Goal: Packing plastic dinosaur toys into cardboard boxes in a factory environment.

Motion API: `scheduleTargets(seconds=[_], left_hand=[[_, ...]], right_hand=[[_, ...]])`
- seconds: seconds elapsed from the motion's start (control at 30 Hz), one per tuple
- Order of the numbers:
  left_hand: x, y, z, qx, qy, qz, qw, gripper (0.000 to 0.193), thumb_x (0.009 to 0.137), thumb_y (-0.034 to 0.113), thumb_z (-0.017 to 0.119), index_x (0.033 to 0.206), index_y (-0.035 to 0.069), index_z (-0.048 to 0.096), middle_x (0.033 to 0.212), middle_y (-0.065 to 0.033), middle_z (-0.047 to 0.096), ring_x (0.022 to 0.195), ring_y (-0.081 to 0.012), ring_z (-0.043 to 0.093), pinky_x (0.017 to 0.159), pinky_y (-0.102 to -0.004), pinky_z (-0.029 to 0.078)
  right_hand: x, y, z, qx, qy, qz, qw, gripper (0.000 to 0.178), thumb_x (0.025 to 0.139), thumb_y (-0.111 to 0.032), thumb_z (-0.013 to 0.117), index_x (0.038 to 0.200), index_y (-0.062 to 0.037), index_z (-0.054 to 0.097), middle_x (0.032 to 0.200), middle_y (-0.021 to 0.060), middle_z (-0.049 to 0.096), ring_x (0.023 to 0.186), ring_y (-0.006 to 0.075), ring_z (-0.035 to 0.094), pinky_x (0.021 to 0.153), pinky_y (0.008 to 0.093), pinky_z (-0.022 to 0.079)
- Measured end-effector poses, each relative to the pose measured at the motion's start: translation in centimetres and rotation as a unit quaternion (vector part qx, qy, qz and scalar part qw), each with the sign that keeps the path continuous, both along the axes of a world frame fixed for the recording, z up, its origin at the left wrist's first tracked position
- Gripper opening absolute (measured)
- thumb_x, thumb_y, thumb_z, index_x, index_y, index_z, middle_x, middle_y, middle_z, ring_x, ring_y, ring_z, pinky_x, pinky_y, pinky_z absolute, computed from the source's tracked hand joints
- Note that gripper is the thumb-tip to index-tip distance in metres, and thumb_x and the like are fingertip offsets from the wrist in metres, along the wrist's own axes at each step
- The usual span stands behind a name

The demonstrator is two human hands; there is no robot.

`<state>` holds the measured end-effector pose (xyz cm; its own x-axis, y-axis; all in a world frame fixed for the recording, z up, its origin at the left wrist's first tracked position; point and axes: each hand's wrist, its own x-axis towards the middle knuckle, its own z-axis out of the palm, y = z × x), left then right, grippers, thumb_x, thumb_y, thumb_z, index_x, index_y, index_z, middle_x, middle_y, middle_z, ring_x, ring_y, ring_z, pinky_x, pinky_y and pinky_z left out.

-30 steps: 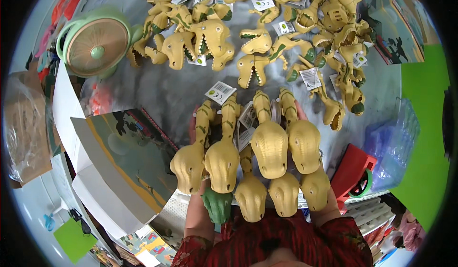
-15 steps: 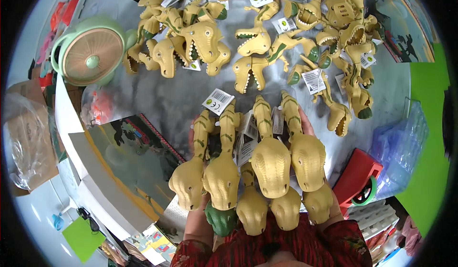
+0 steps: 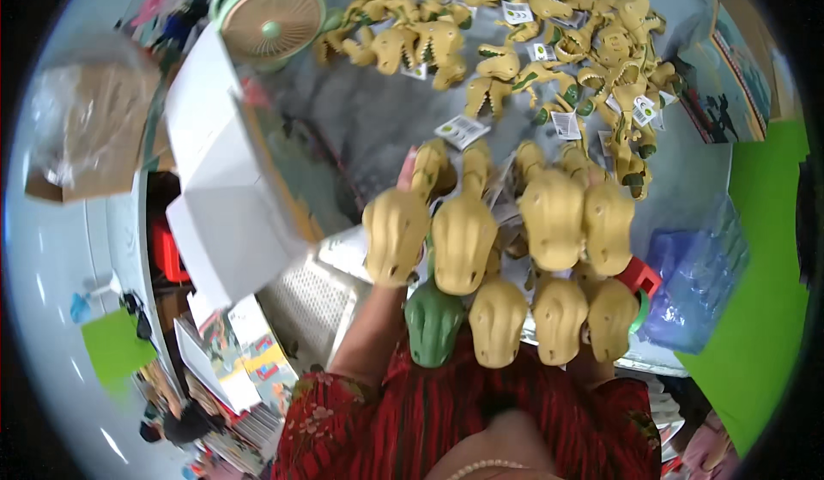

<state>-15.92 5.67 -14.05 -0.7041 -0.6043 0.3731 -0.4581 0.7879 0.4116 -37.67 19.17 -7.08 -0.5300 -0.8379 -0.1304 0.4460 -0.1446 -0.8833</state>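
Note:
A bundle of toy dinosaurs is gripped between my two hands, their long heads hanging toward me in two rows. Most are tan, like the front toy dinosaur [image 3: 550, 220]; one green toy head [image 3: 433, 324] is in the lower row. My left hand [image 3: 407, 169] is closed around the bundle's left side, with a finger showing beside a striped tan body. On the right side, my right hand is largely hidden behind the toys, though its forearm [image 3: 592, 368] shows below them. A white tag [image 3: 462, 132] sticks up from the bundle.
Many tan toy dinosaurs [image 3: 438, 42] lie heaped across the far grey table. A green fan [image 3: 273, 24] stands far left, near an open white carton [image 3: 232, 231]. Blue plastic wrap [image 3: 695, 287] and a printed box [image 3: 725, 85] are on the right; a perforated white tray [image 3: 309, 308] is lower left.
The view has shifted, with the fan and carton now farther right in the picture. My hands have raised the bundle of toy dinosaurs off the table toward me, keeping their grip.

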Motion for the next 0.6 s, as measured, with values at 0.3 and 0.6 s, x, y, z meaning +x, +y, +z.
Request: scheduleTargets(seconds=[0.3,0.6], left_hand=[[-0.6,-4.0,11.6,0.108,0.236,-0.055,0.964,0.038,0.078,0.013,0.049,0.114,0.003,0.041,0.113,-0.012,0.042,0.103,-0.0248,0.04,0.088,-0.0358,0.031],[13.7,-12.4,24.1,-0.202,0.151,-0.008,0.968,0.027,0.07,0.011,0.052,0.096,0.004,0.049,0.096,-0.011,0.048,0.091,-0.0268,0.046,0.082,-0.0407,0.036]], right_hand=[[1.1,-3.8,8.7,-0.097,0.16,0.076,0.979,0.045,0.084,-0.021,0.042,0.124,-0.0053,0.03,0.127,0.0092,0.03,0.115,0.0184,0.032,0.096,0.0303,0.024],[8.5,-14.2,18.6,-0.201,0.774,-0.149,0.582,0.043,0.075,-0.017,0.05,0.114,-0.0025,0.041,0.121,0.0087,0.038,0.109,0.0227,0.037,0.093,0.0328,0.028]])
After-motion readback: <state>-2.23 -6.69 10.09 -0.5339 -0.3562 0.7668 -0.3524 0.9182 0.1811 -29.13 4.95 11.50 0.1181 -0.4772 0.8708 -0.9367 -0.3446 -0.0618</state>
